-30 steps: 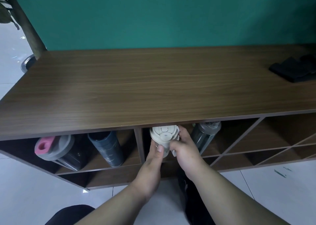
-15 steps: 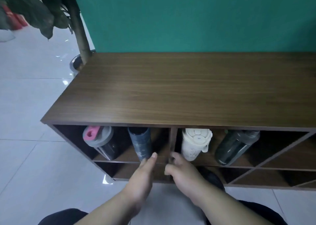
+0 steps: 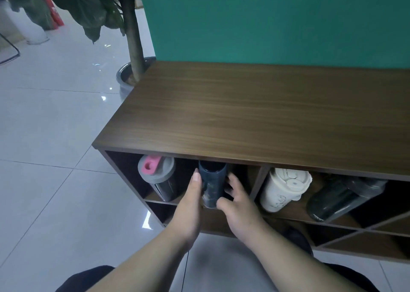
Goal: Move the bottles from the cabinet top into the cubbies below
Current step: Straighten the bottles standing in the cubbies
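A dark blue bottle [image 3: 211, 184] stands in the left upper cubby of the wooden cabinet [image 3: 255, 118]. My left hand [image 3: 191, 199] presses flat against its left side and my right hand [image 3: 236, 199] cups its right side and base. To its left in the same cubby leans a grey bottle with a pink lid [image 3: 158, 177]. The neighbouring cubby to the right holds a cream bottle [image 3: 282, 188] and a dark green bottle [image 3: 341, 197], both leaning. The cabinet top carries no bottles in view.
A potted plant [image 3: 131, 47] stands on the tiled floor at the cabinet's far left corner, against the green wall. Lower cubbies [image 3: 363, 236] with diagonal dividers run below and to the right. Red fire extinguishers [image 3: 53, 12] stand far left.
Both hands have left the cream bottle in the right cubby and moved left onto the dark blue bottle. The camera has swung left, bringing the plant and floor into view.
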The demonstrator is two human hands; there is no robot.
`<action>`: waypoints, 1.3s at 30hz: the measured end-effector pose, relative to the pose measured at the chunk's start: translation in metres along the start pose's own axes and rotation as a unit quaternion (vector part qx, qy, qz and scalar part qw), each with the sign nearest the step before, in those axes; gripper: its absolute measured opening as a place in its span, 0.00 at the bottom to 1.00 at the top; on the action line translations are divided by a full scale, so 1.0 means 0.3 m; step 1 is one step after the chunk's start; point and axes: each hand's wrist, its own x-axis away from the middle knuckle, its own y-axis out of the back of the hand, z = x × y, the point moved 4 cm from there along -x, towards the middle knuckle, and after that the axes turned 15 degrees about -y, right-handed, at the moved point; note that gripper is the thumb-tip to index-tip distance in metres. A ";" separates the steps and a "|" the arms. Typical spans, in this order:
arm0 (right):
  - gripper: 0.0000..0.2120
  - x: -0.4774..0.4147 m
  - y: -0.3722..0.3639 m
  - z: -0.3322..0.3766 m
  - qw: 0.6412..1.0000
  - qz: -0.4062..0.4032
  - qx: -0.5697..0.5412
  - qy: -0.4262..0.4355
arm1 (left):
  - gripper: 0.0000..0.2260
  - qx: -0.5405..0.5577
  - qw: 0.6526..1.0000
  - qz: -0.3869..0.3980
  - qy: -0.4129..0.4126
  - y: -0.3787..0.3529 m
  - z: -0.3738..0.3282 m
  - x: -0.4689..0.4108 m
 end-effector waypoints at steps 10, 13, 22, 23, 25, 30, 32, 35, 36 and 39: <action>0.48 -0.038 -0.002 -0.039 1.000 0.005 0.022 -0.009 | 0.29 -0.008 1.000 -0.017 0.013 0.024 0.040 -0.013; 0.44 -0.039 -0.029 -0.103 0.994 0.025 0.086 -0.060 | 0.18 0.065 0.991 -0.090 0.073 0.057 0.021 0.009; 0.40 0.013 -0.263 0.006 0.992 0.097 0.069 -0.039 | 0.19 0.091 0.950 -0.284 0.092 0.322 -0.025 0.028; 0.40 -0.004 -0.285 0.042 0.995 0.083 0.045 -0.031 | 0.18 0.092 0.950 -0.286 0.080 0.341 -0.027 0.016; 0.41 -0.031 -0.314 0.113 0.998 0.060 0.024 -0.017 | 0.20 0.097 0.948 -0.295 0.067 0.372 -0.031 0.003; 0.34 -0.073 -0.364 0.212 0.998 0.030 0.051 0.005 | 0.19 0.079 0.960 -0.265 0.041 0.395 -0.032 -0.028; 0.32 -0.078 -0.377 0.227 0.998 0.036 0.051 0.015 | 0.19 0.079 0.964 -0.251 0.047 0.379 -0.038 -0.036; 0.29 -0.091 -0.387 0.225 0.998 0.048 0.048 0.020 | 0.20 0.079 0.962 -0.259 0.045 0.369 -0.037 -0.036; 0.29 -0.099 -0.388 0.221 0.998 0.048 0.045 0.023 | 0.21 0.069 0.963 -0.259 0.043 0.370 -0.019 -0.043; 0.29 -0.115 -0.387 0.207 0.998 0.053 0.031 0.024 | 0.22 0.076 0.963 -0.256 0.048 0.365 -0.016 -0.042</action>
